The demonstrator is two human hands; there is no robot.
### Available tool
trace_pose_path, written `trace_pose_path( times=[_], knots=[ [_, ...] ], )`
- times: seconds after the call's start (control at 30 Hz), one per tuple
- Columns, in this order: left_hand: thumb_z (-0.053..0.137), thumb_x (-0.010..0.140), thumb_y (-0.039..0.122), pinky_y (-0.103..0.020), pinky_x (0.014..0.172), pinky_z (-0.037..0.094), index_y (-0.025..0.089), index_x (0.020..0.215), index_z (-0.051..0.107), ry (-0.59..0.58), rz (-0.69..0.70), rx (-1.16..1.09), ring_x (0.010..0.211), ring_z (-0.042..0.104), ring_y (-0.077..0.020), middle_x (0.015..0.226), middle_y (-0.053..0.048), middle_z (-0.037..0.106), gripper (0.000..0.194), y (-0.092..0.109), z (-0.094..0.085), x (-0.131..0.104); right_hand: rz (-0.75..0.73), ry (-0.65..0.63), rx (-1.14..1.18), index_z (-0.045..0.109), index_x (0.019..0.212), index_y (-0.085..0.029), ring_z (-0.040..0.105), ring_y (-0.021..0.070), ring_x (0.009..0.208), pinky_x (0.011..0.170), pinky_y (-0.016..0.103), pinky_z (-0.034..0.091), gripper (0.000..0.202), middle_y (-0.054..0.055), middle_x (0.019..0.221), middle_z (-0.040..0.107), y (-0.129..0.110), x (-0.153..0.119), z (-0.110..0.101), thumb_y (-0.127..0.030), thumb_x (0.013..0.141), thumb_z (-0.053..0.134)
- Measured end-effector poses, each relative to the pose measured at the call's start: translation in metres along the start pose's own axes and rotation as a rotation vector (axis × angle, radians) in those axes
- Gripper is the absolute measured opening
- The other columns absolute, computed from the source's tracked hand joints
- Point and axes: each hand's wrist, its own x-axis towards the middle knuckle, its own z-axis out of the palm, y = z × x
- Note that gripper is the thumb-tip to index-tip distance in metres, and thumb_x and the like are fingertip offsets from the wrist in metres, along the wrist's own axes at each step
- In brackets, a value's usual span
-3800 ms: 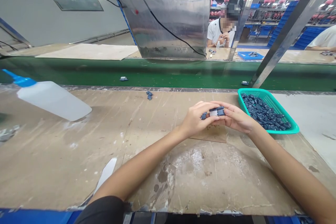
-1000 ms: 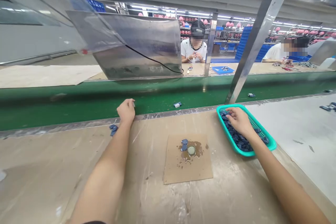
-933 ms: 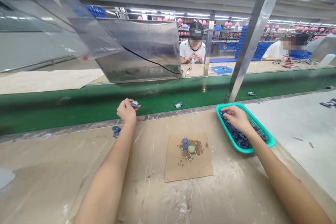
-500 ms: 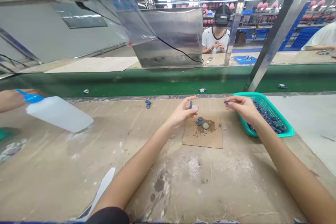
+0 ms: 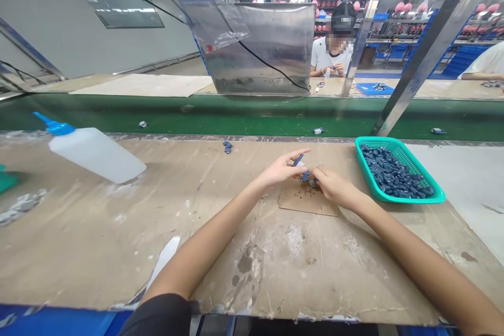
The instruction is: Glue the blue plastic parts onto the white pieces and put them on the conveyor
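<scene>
My left hand (image 5: 284, 168) holds a small blue-and-white piece (image 5: 300, 161) between thumb and fingers, over the far part of a small cardboard square (image 5: 307, 202). Close beside it, my right hand (image 5: 331, 185) is closed in a pinch on a small dark blue piece (image 5: 316, 180), partly hidden by the fingers. Its fingertips are at a small round metal cap (image 5: 312, 184) on the wet cardboard. Another dark blue piece (image 5: 305, 176) lies by the cap, below my left fingers.
A green basket (image 5: 427, 200) full of dark blue pieces stands at the right. A white squeeze bottle (image 5: 98, 153) with a blue nozzle is at the left. Several dark blue pieces (image 5: 227, 147) lie near a green belt (image 5: 255, 122) carrying small items. A person (image 5: 333, 55) sits across.
My right hand has moved left from beside the basket to the cap, its small piece still pinched. The other person's hand at the far left has let go of the bottle and left view.
</scene>
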Motion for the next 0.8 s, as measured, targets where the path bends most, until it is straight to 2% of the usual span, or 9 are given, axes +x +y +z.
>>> trace_pose_path(
  times=[0.17,0.3,0.37,0.4,0.47,0.53,0.63,0.8],
  knots=[
    [0.061,0.071,0.02,-0.022,0.066,0.041,0.02,0.132,0.042,0.016,0.024,0.191,0.063,0.048,-0.0069,0.077,0.001,0.053,0.064,-0.005,-0.003,0.003,0.004,0.036,0.062,0.048,0.083,-0.017,0.05,0.0201,0.079,0.071,0.031,0.039,0.019,0.008,0.083,0.056,0.0,0.001,0.001,-0.002,0.076,0.038],
    [0.065,0.066,0.018,-0.022,0.066,0.043,0.021,0.129,0.044,0.11,0.095,0.37,0.062,0.051,-0.0062,0.09,-0.001,0.057,0.066,-0.007,-0.003,0.002,0.066,0.152,0.178,0.043,0.082,-0.018,0.055,0.018,0.076,0.07,0.031,0.044,0.01,0.006,0.082,0.057,0.004,0.002,-0.011,-0.01,0.079,0.042],
    [0.067,0.065,0.019,-0.023,0.066,0.046,0.019,0.125,0.046,0.152,0.104,0.393,0.063,0.055,-0.0083,0.089,-0.002,0.06,0.064,-0.006,0.0,0.0,0.126,0.267,0.382,0.04,0.083,-0.02,0.058,0.0171,0.08,0.073,0.032,0.047,0.007,0.006,0.086,0.059,0.006,0.003,-0.017,-0.017,0.08,0.046],
    [0.068,0.064,0.019,-0.024,0.068,0.047,0.018,0.12,0.049,0.167,0.113,0.397,0.066,0.058,-0.0103,0.088,-0.003,0.062,0.059,-0.005,0.002,-0.001,0.168,0.332,0.535,0.04,0.082,-0.02,0.059,0.0169,0.082,0.075,0.032,0.048,0.012,0.006,0.087,0.06,0.005,0.004,-0.019,-0.021,0.079,0.051],
    [0.067,0.066,0.021,-0.025,0.071,0.048,0.016,0.109,0.057,0.198,0.145,0.428,0.075,0.061,-0.0138,0.091,-0.005,0.066,0.045,-0.002,0.006,-0.003,0.266,0.455,0.859,0.039,0.078,-0.021,0.061,0.0171,0.084,0.078,0.033,0.05,0.025,0.004,0.087,0.062,0.003,0.005,-0.021,-0.026,0.071,0.063],
    [0.066,0.069,0.023,-0.025,0.074,0.048,0.016,0.102,0.061,0.235,0.191,0.492,0.081,0.061,-0.0147,0.098,-0.005,0.066,0.034,0.001,0.01,-0.004,0.345,0.522,1.054,0.04,0.076,-0.021,0.061,0.0172,0.084,0.079,0.033,0.05,0.034,0.003,0.083,0.063,-0.001,0.007,-0.023,-0.026,0.062,0.071],
    [0.064,0.072,0.025,-0.024,0.072,0.046,0.017,0.101,0.062,0.242,0.258,0.575,0.083,0.06,-0.014,0.099,-0.003,0.067,0.031,0.005,0.014,-0.007,0.397,0.558,1.127,0.041,0.074,-0.021,0.062,0.0175,0.085,0.082,0.034,0.049,0.039,0.002,0.08,0.064,-0.009,0.007,-0.025,-0.027,0.057,0.076],
    [0.062,0.074,0.025,-0.021,0.068,0.045,0.017,0.098,0.062,0.209,0.363,0.635,0.077,0.06,-0.0112,0.092,0.0,0.067,0.025,0.008,0.019,-0.01,0.419,0.537,1.077,0.04,0.074,-0.021,0.063,0.0186,0.083,0.081,0.035,0.05,0.04,0.002,0.078,0.065,-0.015,0.007,-0.028,-0.027,0.056,0.076]
  ],
)
